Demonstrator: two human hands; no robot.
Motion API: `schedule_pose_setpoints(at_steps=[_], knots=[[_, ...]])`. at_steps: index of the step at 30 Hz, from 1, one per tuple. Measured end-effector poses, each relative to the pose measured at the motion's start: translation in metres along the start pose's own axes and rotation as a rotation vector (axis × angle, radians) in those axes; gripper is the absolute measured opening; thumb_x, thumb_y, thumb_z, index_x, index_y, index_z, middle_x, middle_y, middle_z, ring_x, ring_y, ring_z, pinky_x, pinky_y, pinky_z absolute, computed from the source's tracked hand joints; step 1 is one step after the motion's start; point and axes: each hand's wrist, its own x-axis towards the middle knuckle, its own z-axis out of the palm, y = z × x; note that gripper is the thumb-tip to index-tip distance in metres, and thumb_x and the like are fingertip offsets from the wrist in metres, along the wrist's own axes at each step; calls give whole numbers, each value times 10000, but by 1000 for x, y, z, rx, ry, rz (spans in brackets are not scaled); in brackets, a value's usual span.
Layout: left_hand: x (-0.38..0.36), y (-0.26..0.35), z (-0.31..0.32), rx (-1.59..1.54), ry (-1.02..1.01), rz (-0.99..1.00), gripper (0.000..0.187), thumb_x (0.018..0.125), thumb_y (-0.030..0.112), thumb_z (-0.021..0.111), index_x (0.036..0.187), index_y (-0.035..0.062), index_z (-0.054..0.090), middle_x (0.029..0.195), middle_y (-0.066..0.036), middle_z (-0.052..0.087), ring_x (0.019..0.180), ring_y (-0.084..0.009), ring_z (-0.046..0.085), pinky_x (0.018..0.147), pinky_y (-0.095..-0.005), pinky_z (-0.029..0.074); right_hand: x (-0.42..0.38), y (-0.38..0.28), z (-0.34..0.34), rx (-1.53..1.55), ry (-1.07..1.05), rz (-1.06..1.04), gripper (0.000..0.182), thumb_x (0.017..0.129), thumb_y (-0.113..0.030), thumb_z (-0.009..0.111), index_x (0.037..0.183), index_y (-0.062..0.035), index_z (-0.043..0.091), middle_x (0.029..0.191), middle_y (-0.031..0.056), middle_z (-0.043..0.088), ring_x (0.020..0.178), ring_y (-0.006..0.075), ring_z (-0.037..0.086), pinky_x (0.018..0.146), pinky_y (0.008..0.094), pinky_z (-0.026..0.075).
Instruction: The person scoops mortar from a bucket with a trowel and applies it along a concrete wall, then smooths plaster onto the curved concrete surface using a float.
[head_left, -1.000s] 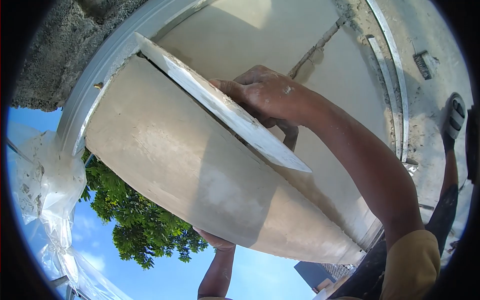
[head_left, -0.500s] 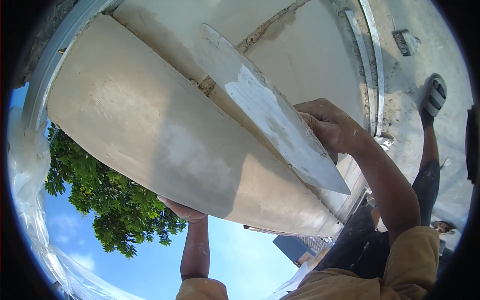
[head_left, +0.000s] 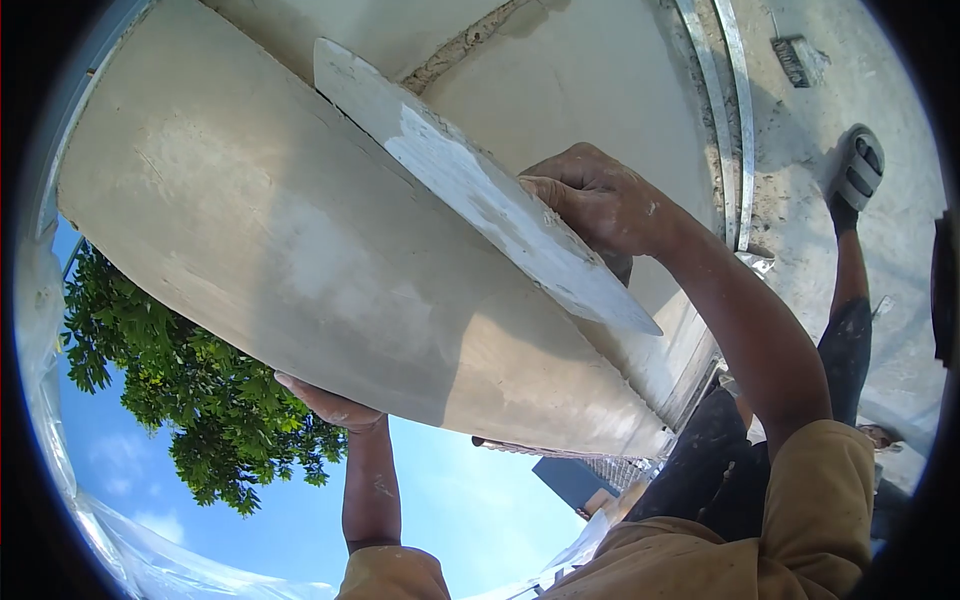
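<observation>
My right hand (head_left: pixel 598 203) grips a long flat trowel-like blade (head_left: pixel 480 190), smeared with pale plaster, its long edge against the inner edge of a smooth plastered ledge (head_left: pixel 270 230). The fingers wrap behind the blade and are partly hidden. At the ledge's outer edge, my left hand (head_left: pixel 335 408) rests with its palm near the rim; most of its fingers are hidden beneath or behind the ledge.
Two curved metal strips (head_left: pixel 742 120) lie at the right, with a brush (head_left: pixel 792 62) beyond them. A sandaled foot (head_left: pixel 860 170) stands on the concrete floor. Leafy branches (head_left: pixel 210 400) and clear plastic sheeting (head_left: pixel 110 540) show at the left.
The blade and my right hand have shifted left and up in view, and the blade now sits against the ledge's inner edge. The whole scene has also shifted slightly left.
</observation>
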Motion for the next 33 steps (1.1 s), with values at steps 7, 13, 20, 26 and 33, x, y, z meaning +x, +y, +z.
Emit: schedule_pose_setpoints(at_steps=[7, 13, 20, 26, 33], knots=[[-12, -15, -1, -84, 14, -98, 994, 855, 655, 588, 1520, -5, 254, 1478, -262, 365, 1304, -392, 464, 1027, -551, 406, 31, -11, 3, -146, 35, -8, 522, 1013, -460, 501, 994, 27, 688, 760, 125, 638, 667, 170, 585, 655, 336, 482], [2, -5, -1, -54, 66, 74, 964, 864, 657, 567, 1506, -3, 281, 1418, -245, 415, 1251, -378, 493, 978, -546, 423, 62, -30, 6, -191, 133, -92, 495, 1000, -457, 512, 1113, -4, 678, 908, 120, 671, 822, 194, 627, 758, 340, 502], [20, 13, 3, -144, 76, 42, 977, 815, 656, 632, 1468, -11, 342, 1324, -217, 481, 1196, -349, 520, 963, -510, 436, 33, -4, -27, -457, 415, -538, 614, 969, -579, 492, 1105, -25, 719, 748, 64, 648, 680, 157, 628, 646, 343, 536], [8, 2, 9, -467, 186, -546, 757, 899, 546, 588, 1385, -5, 403, 1240, -170, 509, 1181, -298, 533, 987, -452, 457, -44, 56, -4, -113, 166, -23, 607, 988, -557, 494, 1006, 4, 724, 641, 71, 560, 570, 139, 506, 567, 350, 458], [22, 15, 12, -288, 131, -304, 594, 1003, 498, 444, 1315, -7, 426, 1029, -132, 487, 1000, -266, 563, 854, -421, 473, -70, 77, 14, 94, 26, 106, 580, 965, -549, 569, 668, -52, 616, 517, -31, 382, 481, 81, 378, 450, 303, 305]])
